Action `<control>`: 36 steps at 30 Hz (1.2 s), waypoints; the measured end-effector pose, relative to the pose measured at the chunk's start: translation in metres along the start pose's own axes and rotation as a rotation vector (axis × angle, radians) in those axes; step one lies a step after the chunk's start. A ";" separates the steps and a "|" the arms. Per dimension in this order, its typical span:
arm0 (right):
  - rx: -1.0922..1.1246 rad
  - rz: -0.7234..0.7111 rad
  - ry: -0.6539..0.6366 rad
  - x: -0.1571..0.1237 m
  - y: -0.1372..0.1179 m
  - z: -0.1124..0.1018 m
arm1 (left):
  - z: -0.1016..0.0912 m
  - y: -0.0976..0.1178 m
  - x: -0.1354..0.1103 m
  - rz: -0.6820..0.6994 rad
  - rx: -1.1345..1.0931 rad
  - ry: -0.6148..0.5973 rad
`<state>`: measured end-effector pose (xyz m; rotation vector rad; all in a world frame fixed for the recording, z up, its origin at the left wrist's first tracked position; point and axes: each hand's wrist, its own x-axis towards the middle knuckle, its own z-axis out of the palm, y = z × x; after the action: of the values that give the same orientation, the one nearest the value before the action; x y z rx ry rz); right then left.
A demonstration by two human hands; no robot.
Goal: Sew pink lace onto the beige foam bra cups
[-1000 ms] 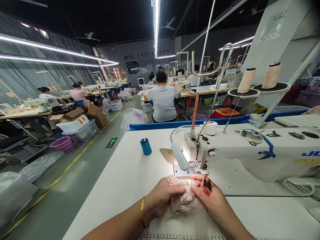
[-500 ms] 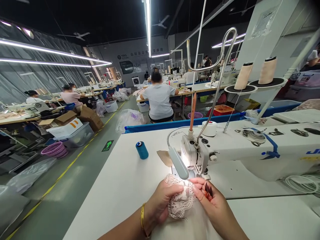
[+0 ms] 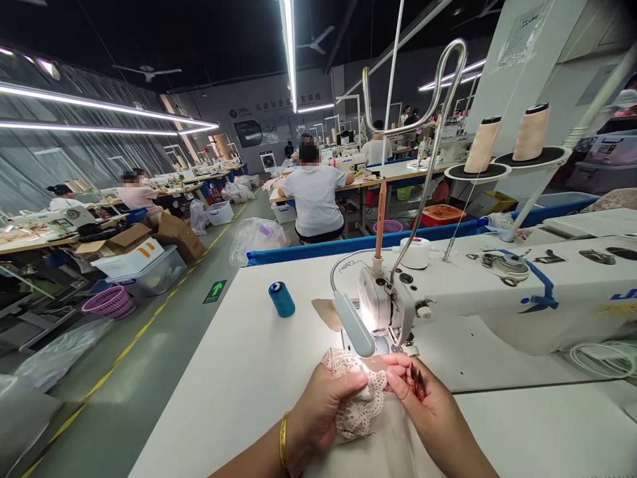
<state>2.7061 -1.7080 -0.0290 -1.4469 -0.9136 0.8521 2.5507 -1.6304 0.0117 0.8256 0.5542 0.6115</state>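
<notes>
My left hand (image 3: 318,406), with a gold bangle at the wrist, is closed on a bunched piece of pale pink lace (image 3: 359,408), thumb on top. My right hand (image 3: 432,406) pinches the lace's scalloped edge between thumb and fingers. A small pair of thread snips (image 3: 417,382), with dark tips and a reddish body, is tucked in the right palm. Plain beige cloth (image 3: 381,441) hangs from the lace toward me. Just beyond both hands stands the sewing machine's needle head (image 3: 381,299), with a grey lamp (image 3: 354,325) shining down on the work.
A teal thread spool (image 3: 281,299) stands on the white table (image 3: 239,378), left of a beige fabric scrap (image 3: 326,313). Two peach thread cones (image 3: 484,145) sit on a stand at right. A blue cloth trough (image 3: 318,247) runs along the back edge. A co-worker (image 3: 316,196) sits beyond it.
Both hands keep their hold. The lace has turned slightly between them, and its edge by my right fingertips is drawn a little away from the left hand. The camera view has shifted slightly.
</notes>
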 end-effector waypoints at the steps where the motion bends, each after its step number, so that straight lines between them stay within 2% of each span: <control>1: -0.034 -0.021 0.016 -0.001 0.000 0.000 | -0.001 0.000 0.000 0.010 0.001 0.000; 5: -0.129 -0.200 0.043 -0.004 0.002 -0.001 | 0.000 0.001 -0.002 0.038 -0.011 -0.019; 9: -0.221 -0.409 -0.017 -0.002 0.005 -0.001 | 0.003 0.004 -0.005 0.075 -0.004 -0.052; 14: -0.328 -0.450 -0.044 0.000 0.004 -0.001 | 0.003 0.003 -0.008 0.053 0.071 0.035; 24: -0.357 -0.627 0.039 -0.004 0.008 -0.001 | -0.002 -0.004 -0.005 0.089 0.071 0.071; 27: -0.366 -0.702 -0.003 -0.002 0.013 0.000 | -0.004 -0.007 -0.004 0.079 0.097 0.119; 31: -0.341 -0.847 -0.155 -0.002 0.014 -0.003 | -0.005 -0.007 -0.005 0.104 0.113 0.100; 33: -0.337 -0.834 -0.201 -0.004 0.012 -0.007 | -0.004 -0.006 -0.005 0.102 0.111 0.098; 36: -0.369 -0.723 -0.136 -0.009 0.009 -0.013 | -0.001 -0.003 -0.006 0.071 0.074 0.108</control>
<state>2.7147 -1.7222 -0.0370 -1.2193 -1.6268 0.2440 2.5465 -1.6354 0.0101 0.8890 0.6505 0.7071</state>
